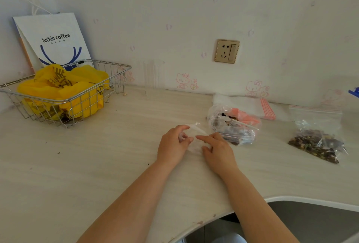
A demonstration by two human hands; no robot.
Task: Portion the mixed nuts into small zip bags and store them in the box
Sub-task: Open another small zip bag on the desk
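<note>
White paper bag [52,38] leaning on the wall at far left carried "luckin coffee" in dark lowercase letters; a tiny line of characters sat under it, too small to read. Blue curved logo strokes showed below the text. Yellow plastic bag [64,87] inside the wire basket [118,71] had dark printed characters, crumpled, not legible. Wallpaper [182,80] bore pink cartoon cat figures, no readable words. Wall socket [227,51] showed no markings that could be read. Zip bags on the table had no readable print.
</note>
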